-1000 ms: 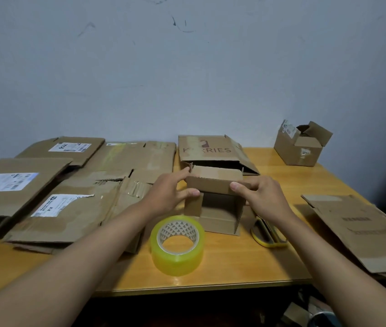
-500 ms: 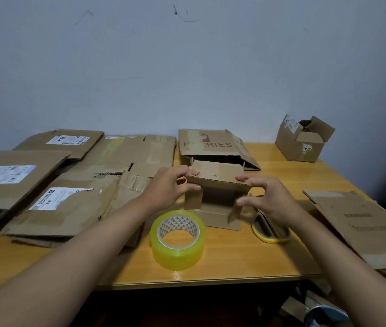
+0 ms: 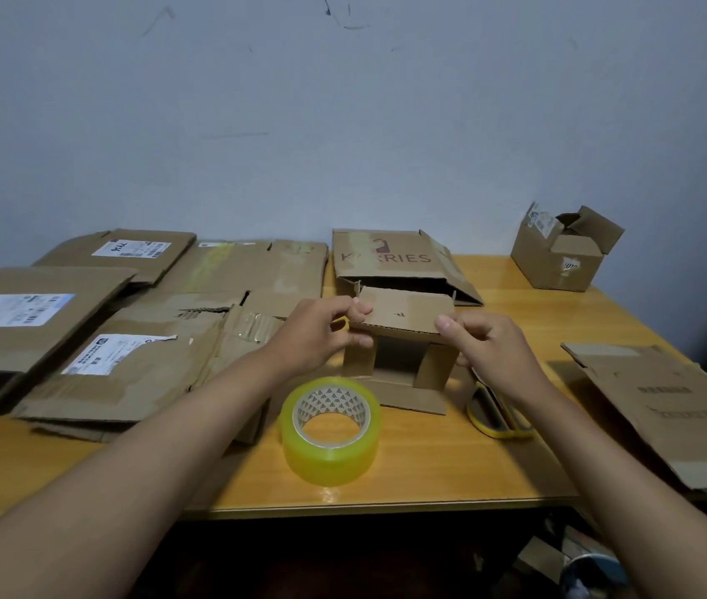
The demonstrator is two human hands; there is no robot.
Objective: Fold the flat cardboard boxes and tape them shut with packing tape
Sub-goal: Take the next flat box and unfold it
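Note:
A small brown cardboard box [image 3: 403, 365] stands at the table's middle, its open side facing me, side flaps folded in and the top flap [image 3: 403, 311] lifted nearly level. My left hand [image 3: 321, 335] pinches the left end of that top flap. My right hand [image 3: 490, 348] grips the box's right side, thumb on the flap's front right corner. A roll of yellowish clear packing tape [image 3: 329, 430] lies flat just in front of the box, untouched.
Several flattened boxes [image 3: 127, 339] cover the table's left half. A larger half-open printed box [image 3: 390, 261] lies behind the small one. An open small box [image 3: 563, 252] stands far right. Flat cardboard [image 3: 663, 404] lies right. Yellow-handled scissors [image 3: 496, 419] rest under my right wrist.
The top flap has swung up from hanging over the opening to nearly level. My right hand slid from the flap's front to the box's right side.

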